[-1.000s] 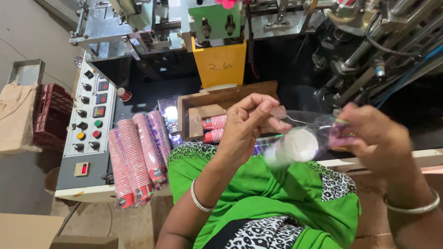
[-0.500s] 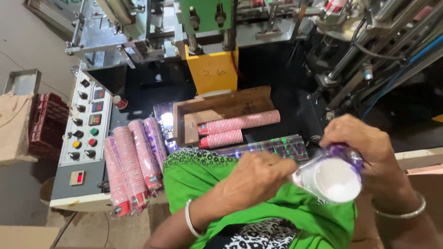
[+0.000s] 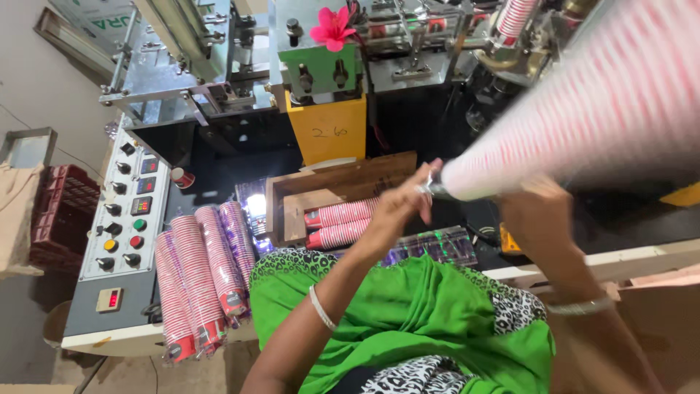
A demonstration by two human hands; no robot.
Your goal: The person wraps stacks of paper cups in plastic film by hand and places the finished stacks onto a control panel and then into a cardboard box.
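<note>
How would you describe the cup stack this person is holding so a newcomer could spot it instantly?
Start at the yellow block on the machine, then look right and up. A long, blurred stack of red-and-white paper cups slants toward the top right corner, its narrow end at the left hand and right hand. Unlike the sleeved stacks lying by the control panel, it is raised in the air.

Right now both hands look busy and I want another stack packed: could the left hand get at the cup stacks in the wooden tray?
Probably not yet: the left hand pinches the end of the wrapped cup stack, though the tray stacks lie uncovered just beneath it.
</note>
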